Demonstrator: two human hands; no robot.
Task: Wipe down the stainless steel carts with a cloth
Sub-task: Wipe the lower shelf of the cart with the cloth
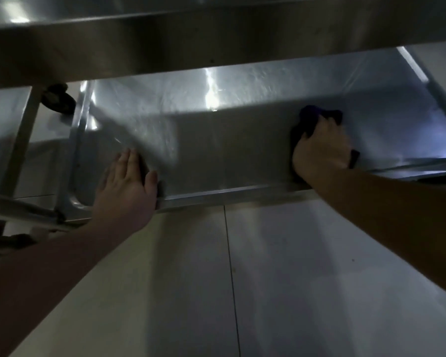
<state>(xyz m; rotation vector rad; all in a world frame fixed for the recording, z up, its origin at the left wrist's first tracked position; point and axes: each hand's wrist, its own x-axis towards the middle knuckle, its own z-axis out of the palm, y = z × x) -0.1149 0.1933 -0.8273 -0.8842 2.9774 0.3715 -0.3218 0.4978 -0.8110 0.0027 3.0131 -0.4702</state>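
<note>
Tiled floor (281, 279) below; lower cart shelf (216, 140) mid-wipe. Left hand (125, 184) flat, fingers straight, bracing front edge. Right hand (322, 153) curled round dark cloth (309, 117) on shelf, right of centre. Remaining area: judged considerable.

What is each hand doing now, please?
Left hand: open, flat on the lower shelf.
Right hand: holds the dark cloth on the shelf.
</note>
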